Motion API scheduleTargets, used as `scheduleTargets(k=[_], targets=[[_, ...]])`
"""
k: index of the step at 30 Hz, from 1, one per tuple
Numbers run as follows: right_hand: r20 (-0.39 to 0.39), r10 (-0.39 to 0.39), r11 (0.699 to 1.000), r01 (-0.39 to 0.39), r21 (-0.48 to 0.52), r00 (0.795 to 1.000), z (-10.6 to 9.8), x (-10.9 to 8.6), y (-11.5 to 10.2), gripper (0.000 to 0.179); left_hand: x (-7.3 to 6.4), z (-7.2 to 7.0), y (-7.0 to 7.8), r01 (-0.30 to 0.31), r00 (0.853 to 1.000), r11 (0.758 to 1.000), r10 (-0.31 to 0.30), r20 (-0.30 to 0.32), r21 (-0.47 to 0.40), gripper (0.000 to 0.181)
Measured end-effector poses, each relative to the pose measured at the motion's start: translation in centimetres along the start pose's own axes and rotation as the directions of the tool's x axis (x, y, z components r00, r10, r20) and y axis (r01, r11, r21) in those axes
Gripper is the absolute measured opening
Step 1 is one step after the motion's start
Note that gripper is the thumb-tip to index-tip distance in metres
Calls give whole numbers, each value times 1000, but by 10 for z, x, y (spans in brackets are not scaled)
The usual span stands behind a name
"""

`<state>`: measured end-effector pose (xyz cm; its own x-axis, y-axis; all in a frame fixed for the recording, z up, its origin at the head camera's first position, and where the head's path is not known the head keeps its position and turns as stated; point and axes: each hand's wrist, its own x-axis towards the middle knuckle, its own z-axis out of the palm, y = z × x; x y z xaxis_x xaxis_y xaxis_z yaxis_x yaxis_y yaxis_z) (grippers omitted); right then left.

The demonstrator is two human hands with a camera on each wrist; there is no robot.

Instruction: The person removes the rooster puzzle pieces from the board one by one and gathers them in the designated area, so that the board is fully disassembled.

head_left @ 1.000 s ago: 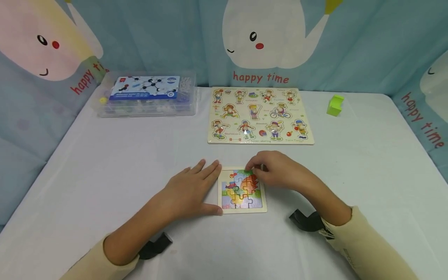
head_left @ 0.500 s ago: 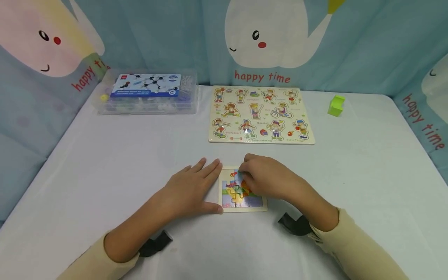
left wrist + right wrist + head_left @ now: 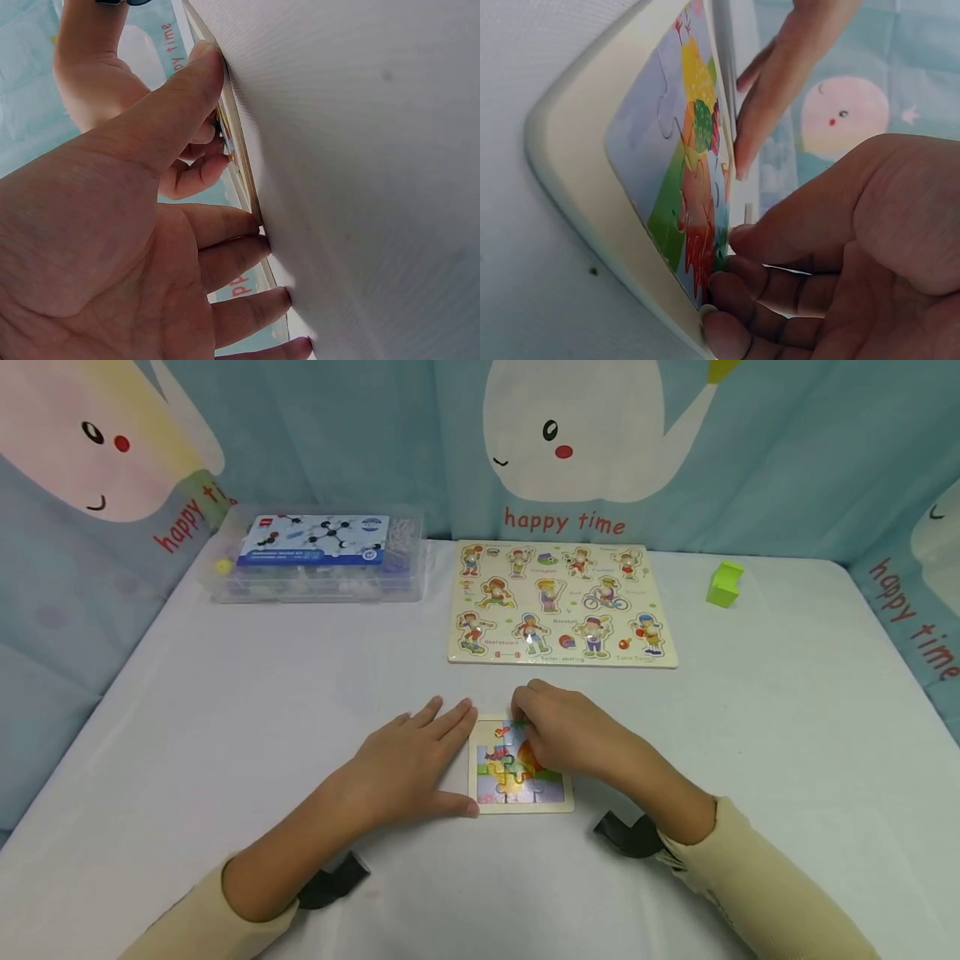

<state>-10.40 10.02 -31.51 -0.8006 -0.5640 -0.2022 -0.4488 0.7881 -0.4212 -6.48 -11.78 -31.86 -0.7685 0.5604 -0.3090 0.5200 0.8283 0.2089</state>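
A blue whale-printed curtain (image 3: 390,452) is hung behind a white-covered table (image 3: 225,693). The spread left hand (image 3: 399,768) and curled right hand (image 3: 566,731), whose grip cannot be told, are rested against a square jigsaw puzzle (image 3: 519,770) mid-table. Inside its pale frame (image 3: 525,808), yellow, red, green and lilac pieces (image 3: 512,789) are seen.

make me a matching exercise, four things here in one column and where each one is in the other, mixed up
1. small jigsaw
2. clear plastic case
3. sports picture board
4. green block

A. back, middle
B. back, far right
C. in front, left hand against its edge
D. back, far left

Pairs: 1-C, 2-D, 3-A, 4-B
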Motion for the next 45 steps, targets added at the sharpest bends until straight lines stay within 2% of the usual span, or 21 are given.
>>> scheduleTargets(k=[8,22,28,34,45], targets=[[34,19,1000,-19,-17,999,0,0,-2,31,1,0,0,8,1000,1000,-8,7,-5,105],[52,19,1000,-19,6,998,-2,0,-1,32,2,0,0,8,1000,1000,-8,7,8,106],[67,34,995,-41,93,997,-7,-1,1,23,3,1,1,13,1000,1000,-13,10,7,106],[28,7,987,-11,162,1000,-9,2,8,10,3,0,1,15,1000,1000,-15,11,5,106],[48,-41,960,26,279,998,-14,6,20,10,2,1,1,13,1000,1000,-13,11,8,107]])
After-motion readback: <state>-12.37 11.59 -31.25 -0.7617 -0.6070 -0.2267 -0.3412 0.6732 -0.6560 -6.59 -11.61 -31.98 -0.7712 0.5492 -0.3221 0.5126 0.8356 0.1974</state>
